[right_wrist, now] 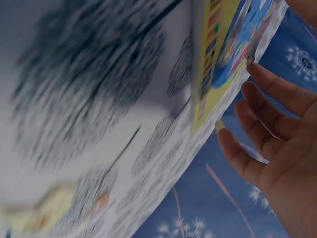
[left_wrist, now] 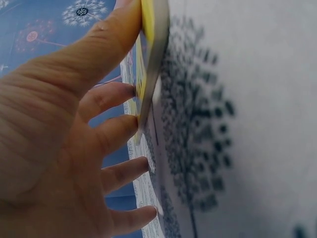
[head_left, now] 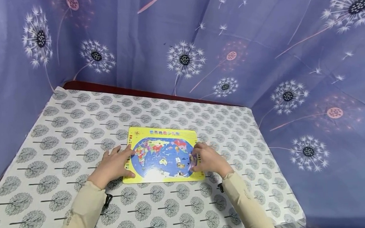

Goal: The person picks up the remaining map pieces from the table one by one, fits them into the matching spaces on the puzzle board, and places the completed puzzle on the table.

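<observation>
A yellow-bordered world map puzzle board (head_left: pixel 164 157) lies on the patterned tablecloth, with coloured Chinese lettering along its top. At its left edge is my left hand (head_left: pixel 113 165), fingers spread, the thumb lying over the lower left border. In the left wrist view the thumb and two fingertips of this hand (left_wrist: pixel 74 114) meet the board's edge (left_wrist: pixel 153 59). My right hand (head_left: pixel 208 159) rests over the right border, fingertips bent onto the map near the Americas. From the right wrist view, that hand (right_wrist: pixel 277 134) has loosely bent fingers, one touching the board (right_wrist: pixel 218 64); its contact by the thumb is unclear.
A white tablecloth (head_left: pixel 166 212) with grey tree prints covers the table. A dark red edge (head_left: pixel 121 90) shows at the back. Purple dandelion curtains (head_left: pixel 146 43) hang behind and at both sides. A blurred yellowish patch (right_wrist: pixel 44 203) lies low in the right wrist view.
</observation>
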Motion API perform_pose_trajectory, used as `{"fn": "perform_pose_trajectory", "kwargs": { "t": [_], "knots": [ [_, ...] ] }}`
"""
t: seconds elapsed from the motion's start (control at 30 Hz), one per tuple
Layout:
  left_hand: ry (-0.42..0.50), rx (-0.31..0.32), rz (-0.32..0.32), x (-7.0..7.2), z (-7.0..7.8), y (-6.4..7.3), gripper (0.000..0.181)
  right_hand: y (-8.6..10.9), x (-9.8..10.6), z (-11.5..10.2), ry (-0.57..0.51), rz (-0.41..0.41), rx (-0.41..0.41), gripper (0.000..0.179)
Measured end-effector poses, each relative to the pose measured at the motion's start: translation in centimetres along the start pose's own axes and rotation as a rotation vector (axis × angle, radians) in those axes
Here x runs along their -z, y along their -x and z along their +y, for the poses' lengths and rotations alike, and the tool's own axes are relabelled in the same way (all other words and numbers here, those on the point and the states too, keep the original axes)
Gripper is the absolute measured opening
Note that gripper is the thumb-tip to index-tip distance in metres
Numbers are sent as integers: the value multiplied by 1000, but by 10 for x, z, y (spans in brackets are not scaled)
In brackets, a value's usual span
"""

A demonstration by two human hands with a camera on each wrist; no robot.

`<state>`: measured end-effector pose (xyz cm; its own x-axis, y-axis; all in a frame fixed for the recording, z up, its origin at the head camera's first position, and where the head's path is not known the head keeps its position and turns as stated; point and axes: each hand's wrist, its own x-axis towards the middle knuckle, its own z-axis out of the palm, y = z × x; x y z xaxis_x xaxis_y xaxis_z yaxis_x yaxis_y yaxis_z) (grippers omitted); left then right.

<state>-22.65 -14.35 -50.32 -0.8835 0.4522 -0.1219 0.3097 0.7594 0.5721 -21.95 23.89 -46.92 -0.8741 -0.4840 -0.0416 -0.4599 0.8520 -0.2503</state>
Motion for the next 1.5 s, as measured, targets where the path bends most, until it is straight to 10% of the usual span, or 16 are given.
{"fn": "perform_pose_trajectory", "kwargs": {
  "t": [0.4,0.8,1.5],
  "knots": [
    [-11,-14,14,1,3,2,90,-11,-10,-1,4,-71,-33,58],
    [1,-7,1,-3,3,0,90,9,-18,4,-127,26,88,35],
    [-1,-6,-15,4,7,-3,91,61,15,71,-86,77,-182,28]
  ]
}}
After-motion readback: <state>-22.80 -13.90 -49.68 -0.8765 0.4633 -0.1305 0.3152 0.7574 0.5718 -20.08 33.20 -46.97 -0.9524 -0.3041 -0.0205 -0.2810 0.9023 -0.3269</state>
